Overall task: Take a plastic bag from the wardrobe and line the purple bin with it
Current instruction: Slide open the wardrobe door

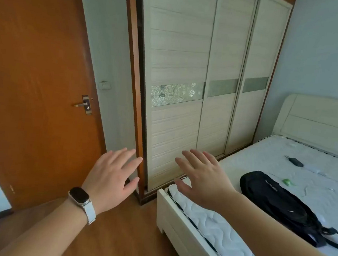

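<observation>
The wardrobe [181, 67] stands ahead, with three pale sliding doors in a brown wooden frame; a narrow dark gap shows along the left door's edge. My left hand [112, 176], with a watch on its wrist, is raised with fingers spread in front of the wardrobe's left frame. My right hand [202, 177] is likewise held out flat with fingers spread, low before the leftmost door. Neither hand holds anything, and I cannot tell whether either touches the wardrobe. No plastic bag and no purple bin are in view.
An orange-brown room door [35, 75] with a metal handle stands at the left. A white bed [225, 241] fills the right, its corner close to the wardrobe, with a black bag [276, 200], a charger [295, 161] and a small green object [287, 181] on it. Wooden floor lies below.
</observation>
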`<state>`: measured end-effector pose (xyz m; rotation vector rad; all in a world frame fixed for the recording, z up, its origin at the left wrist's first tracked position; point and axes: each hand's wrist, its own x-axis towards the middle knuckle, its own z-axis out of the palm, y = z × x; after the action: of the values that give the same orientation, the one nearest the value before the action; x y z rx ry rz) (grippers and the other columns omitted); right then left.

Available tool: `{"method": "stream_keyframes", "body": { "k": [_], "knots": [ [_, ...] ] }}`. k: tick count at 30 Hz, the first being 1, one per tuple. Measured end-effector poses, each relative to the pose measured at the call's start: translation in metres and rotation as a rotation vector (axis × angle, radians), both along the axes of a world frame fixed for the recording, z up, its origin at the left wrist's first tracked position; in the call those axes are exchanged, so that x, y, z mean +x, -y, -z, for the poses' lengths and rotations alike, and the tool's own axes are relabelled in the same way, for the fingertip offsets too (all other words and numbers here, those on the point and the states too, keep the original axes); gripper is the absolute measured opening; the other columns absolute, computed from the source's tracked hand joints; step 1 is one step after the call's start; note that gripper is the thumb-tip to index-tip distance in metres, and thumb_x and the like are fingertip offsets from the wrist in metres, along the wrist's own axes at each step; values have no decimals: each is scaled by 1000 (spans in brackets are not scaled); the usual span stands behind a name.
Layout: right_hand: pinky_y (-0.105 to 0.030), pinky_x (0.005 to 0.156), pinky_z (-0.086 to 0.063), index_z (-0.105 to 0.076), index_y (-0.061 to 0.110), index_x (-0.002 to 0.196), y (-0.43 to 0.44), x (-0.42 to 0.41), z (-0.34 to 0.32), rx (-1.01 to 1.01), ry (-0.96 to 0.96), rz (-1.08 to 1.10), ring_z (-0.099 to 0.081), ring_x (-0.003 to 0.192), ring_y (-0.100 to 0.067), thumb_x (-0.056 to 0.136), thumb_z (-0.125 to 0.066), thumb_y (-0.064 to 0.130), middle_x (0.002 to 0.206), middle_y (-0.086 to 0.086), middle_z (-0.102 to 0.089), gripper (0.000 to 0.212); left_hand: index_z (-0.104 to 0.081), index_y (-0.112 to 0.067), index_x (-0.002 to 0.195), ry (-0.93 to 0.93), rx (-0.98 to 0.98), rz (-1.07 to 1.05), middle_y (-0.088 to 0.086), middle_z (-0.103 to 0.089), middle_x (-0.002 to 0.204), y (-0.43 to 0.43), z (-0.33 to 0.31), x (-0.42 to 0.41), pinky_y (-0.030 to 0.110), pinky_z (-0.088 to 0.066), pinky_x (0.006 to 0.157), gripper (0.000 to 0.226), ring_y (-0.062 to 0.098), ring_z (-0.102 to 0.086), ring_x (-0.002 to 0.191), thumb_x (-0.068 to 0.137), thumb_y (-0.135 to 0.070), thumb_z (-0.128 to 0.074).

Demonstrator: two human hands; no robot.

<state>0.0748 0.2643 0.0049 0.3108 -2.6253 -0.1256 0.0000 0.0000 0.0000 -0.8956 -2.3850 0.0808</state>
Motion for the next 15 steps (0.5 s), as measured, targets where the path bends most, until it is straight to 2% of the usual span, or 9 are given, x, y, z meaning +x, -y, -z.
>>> {"method": "stream_keyframes", "body": {
  "k": [9, 15],
  "knots": [
    [-49, 111, -37, -47, 23, 137, 28, -121, 18, 49, 82, 62, -46, 133, -28, 94, -35, 57, 140, -4, -53, 56, -64, -23, 124, 33, 43, 73, 8, -63, 129, 23, 27, -133, 50, -50, 91, 52, 31, -61, 117, 82, -51, -55],
    [-49, 109, -38, -47, 24, 136, 62, -220, 9, 68, 108, 116, -49, 131, -29, 93, -33, 57, 140, -4, -54, 56, -65, -23, 123, 61, 47, 86, 8, -64, 129, 57, 27, -241, 49, -50, 91, 52, 31, -61, 117, 81, -53, -55]
  ]
}}
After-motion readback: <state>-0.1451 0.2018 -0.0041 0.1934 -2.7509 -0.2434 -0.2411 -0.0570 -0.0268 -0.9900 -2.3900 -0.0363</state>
